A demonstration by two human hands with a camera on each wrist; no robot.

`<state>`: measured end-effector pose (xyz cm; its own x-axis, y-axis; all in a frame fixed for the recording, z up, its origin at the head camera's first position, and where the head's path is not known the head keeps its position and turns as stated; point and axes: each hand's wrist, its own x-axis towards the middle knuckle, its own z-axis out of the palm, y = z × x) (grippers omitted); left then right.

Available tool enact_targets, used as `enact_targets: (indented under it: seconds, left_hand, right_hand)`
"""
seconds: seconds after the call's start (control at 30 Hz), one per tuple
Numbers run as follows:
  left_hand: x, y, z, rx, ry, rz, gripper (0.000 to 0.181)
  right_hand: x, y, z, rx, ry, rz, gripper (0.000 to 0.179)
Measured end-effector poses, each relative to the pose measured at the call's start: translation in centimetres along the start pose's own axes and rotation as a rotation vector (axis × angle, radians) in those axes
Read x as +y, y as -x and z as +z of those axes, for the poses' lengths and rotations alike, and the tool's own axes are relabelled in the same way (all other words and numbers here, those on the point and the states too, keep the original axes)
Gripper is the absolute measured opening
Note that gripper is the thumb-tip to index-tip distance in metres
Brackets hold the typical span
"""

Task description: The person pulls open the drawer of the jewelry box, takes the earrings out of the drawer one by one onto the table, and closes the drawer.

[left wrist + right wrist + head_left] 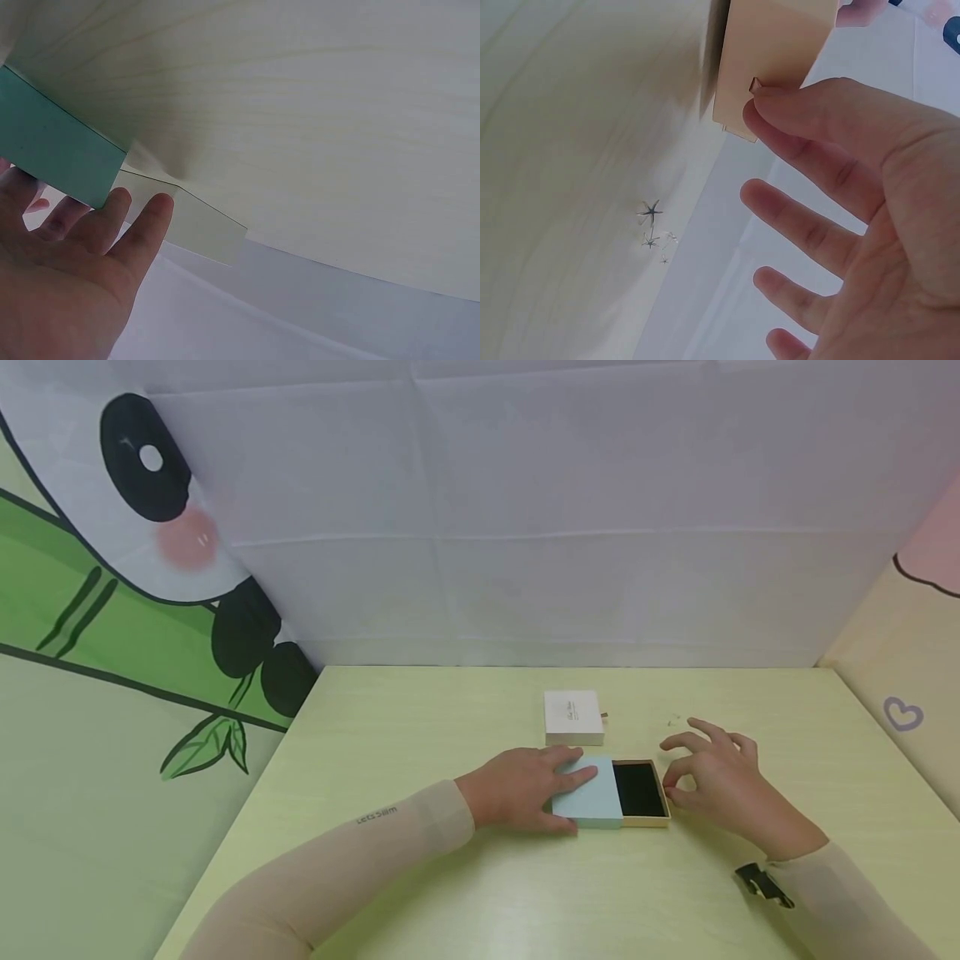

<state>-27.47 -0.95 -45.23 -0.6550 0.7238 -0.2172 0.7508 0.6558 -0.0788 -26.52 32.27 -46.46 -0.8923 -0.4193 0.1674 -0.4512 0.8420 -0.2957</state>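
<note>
A light blue drawer box point(587, 797) lies on the table, its tan tray point(646, 821) slid partly out to the right and showing a black lining point(639, 790). My left hand point(521, 789) holds the blue sleeve from the left, thumb along the near side, other fingers over the top and far side. Between thumb and forefinger, my right hand point(716, 785) pinches a small pull tab point(755, 85) on the tray's end; its other fingers are spread apart. In the left wrist view, the sleeve's green-blue side point(60, 135) shows above my fingers.
Behind the blue box sits a white box point(573, 717) with small print and a tab on its right. Several tiny star-shaped pieces point(652, 212) lie on the table point(420, 718) right of it. White cloth point(525, 527) hangs behind the table; a black buckle point(763, 885) is at my right sleeve.
</note>
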Motion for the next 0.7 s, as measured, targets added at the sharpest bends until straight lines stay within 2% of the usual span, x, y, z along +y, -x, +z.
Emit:
enact_targets:
  seconds: [0.7]
  left_hand:
    - [-0.12, 0.39, -0.24, -0.005, 0.04, 0.001, 0.088]
  right_hand:
    - [-0.56, -0.04, -0.11, 0.0, -0.005, 0.004, 0.031]
